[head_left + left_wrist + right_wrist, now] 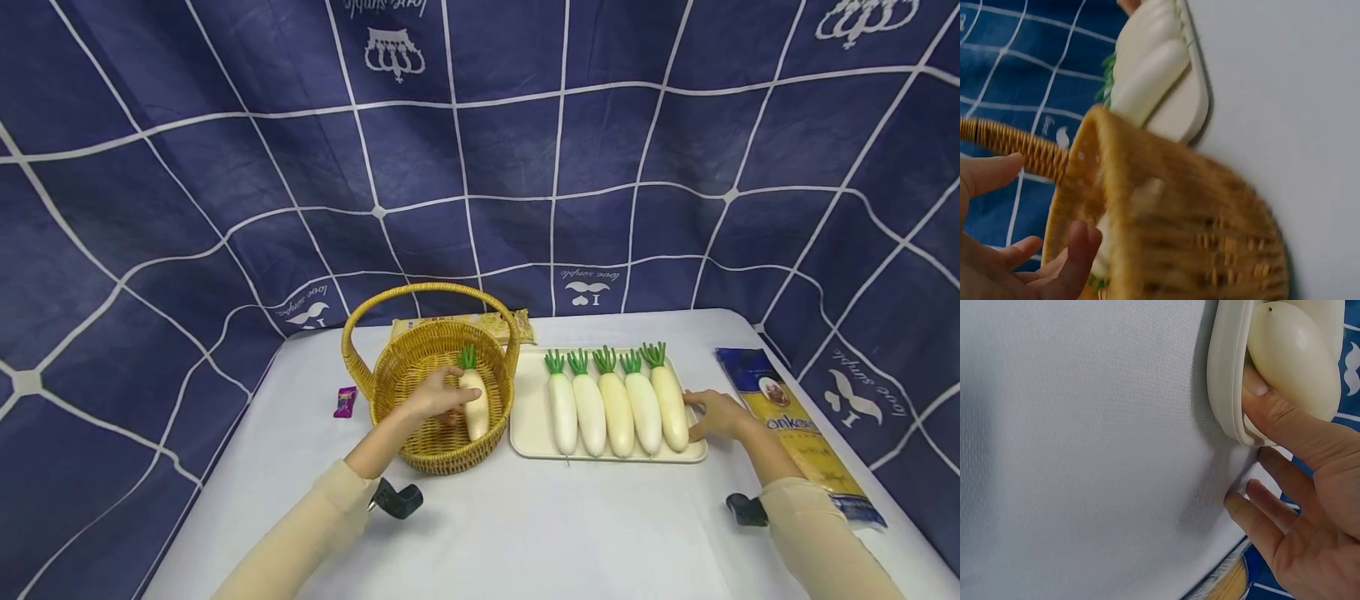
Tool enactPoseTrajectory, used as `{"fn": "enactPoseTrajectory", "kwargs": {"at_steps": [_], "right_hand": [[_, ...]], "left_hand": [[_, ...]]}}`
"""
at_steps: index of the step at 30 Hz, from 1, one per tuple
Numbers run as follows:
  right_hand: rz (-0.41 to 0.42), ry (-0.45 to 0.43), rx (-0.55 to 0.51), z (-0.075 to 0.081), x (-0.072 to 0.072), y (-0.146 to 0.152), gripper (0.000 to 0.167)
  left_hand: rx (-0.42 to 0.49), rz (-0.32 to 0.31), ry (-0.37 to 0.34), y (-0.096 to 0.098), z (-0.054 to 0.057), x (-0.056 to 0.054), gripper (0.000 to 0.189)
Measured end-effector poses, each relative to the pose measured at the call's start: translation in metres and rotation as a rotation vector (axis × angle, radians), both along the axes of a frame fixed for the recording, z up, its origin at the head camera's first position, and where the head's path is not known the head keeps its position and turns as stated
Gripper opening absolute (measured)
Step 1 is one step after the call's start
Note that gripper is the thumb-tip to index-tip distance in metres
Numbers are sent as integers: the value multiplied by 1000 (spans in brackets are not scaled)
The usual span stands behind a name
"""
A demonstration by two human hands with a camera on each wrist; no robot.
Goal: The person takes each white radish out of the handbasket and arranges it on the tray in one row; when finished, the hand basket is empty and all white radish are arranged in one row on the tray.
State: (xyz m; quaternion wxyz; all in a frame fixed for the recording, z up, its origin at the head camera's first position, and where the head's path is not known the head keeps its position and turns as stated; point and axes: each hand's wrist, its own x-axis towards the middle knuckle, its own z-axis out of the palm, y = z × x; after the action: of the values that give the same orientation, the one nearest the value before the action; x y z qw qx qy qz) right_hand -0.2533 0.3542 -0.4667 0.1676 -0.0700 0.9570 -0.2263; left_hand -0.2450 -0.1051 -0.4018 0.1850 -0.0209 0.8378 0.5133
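My left hand (438,396) is over the wicker basket (457,462), fingers spread and loosely bent beside a white radish (476,421) with a short green top. That radish lies inside the basket; in the left wrist view the basket wall (1191,219) hides most of it. Several more white radishes (618,417) lie side by side on a cream tray (528,433), green tops toward the back. My right hand (716,414) grips the tray's right edge. In the right wrist view its thumb (1272,403) is inside the rim near the outermost radish, with the index finger outside.
A yellow packet (521,325) lies behind the basket, and a small purple packet (345,402) to its left. To the right of the tray is a large blue and yellow bag (787,425). A blue checked cloth (510,150) hangs behind the white table (525,533).
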Motion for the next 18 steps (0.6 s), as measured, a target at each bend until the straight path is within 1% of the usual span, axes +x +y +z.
{"fn": "enactPoseTrajectory", "kwargs": {"at_steps": [2, 3, 5, 9, 11, 13, 18], "right_hand": [[-7, -4, 2, 0, 1, -1, 75], [-9, -3, 2, 0, 1, -1, 75], [-9, 2, 0, 1, 1, -1, 74], [0, 19, 0, 3, 2, -1, 73], [4, 28, 2, 3, 2, -2, 72], [7, 35, 4, 3, 2, -2, 72], [13, 44, 8, 2, 3, -2, 71]], "left_hand": [[-5, 14, -48, -5, 0, -6, 65], [-13, 12, -64, -7, 0, -10, 65], [-39, -4, -90, -11, -1, -16, 65], [-119, -37, -137, -16, 0, -29, 70], [-166, -46, -146, -17, 0, -35, 72], [-194, -52, -155, -18, 1, -40, 72], [-223, -64, -154, -16, 3, -49, 72]]}}
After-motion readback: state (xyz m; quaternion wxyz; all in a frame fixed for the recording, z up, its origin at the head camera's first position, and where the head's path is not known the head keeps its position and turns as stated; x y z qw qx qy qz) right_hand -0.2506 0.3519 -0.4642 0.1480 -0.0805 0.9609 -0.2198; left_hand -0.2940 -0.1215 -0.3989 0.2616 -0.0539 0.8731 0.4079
